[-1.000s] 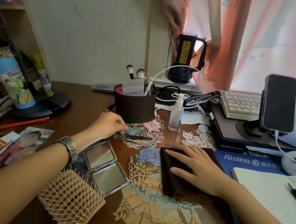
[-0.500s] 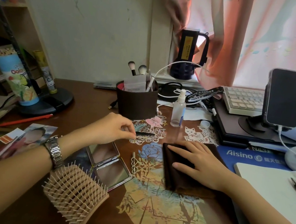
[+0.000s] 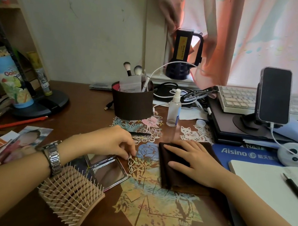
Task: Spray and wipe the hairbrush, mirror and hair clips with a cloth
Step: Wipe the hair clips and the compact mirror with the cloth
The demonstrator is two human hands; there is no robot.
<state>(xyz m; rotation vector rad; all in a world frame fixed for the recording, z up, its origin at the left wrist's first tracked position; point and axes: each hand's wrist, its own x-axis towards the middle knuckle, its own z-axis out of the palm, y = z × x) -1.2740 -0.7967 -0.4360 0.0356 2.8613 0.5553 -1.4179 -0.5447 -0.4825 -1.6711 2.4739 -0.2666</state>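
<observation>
Since half a second ago, our left hand [image 3: 112,142] has drawn back from the dark clip [image 3: 139,134] lying on the paper-cut flowers and come down to the silver heart-shaped hair clip [image 3: 131,164], its fingertips now pinching that clip's upper end just beside the top right corner of the open compact mirror [image 3: 106,169]. We cannot tell whether the clip is lifted off the counter [image 3: 81,116] or only touched where it lies. Our right hand [image 3: 192,161] has stayed where it was, spread flat with fingers apart on the folded dark brown cloth [image 3: 178,180], pressing it to the counter and gripping nothing. We see the mirror lying open with both glass panels facing up, between our left wrist and the cloth. Near us the wooden hairbrush [image 3: 70,194] rests bristles up, touching the mirror's near edge, partly under our left forearm, which wears a metal watch [image 3: 52,155]. Farther back the clear spray bottle [image 3: 173,109] stands upright, just right of the brown holder [image 3: 132,103] with makeup brushes, well apart from both hands. A phone on a stand [image 3: 274,94] rises to the right, in front of a keyboard [image 3: 241,100].
</observation>
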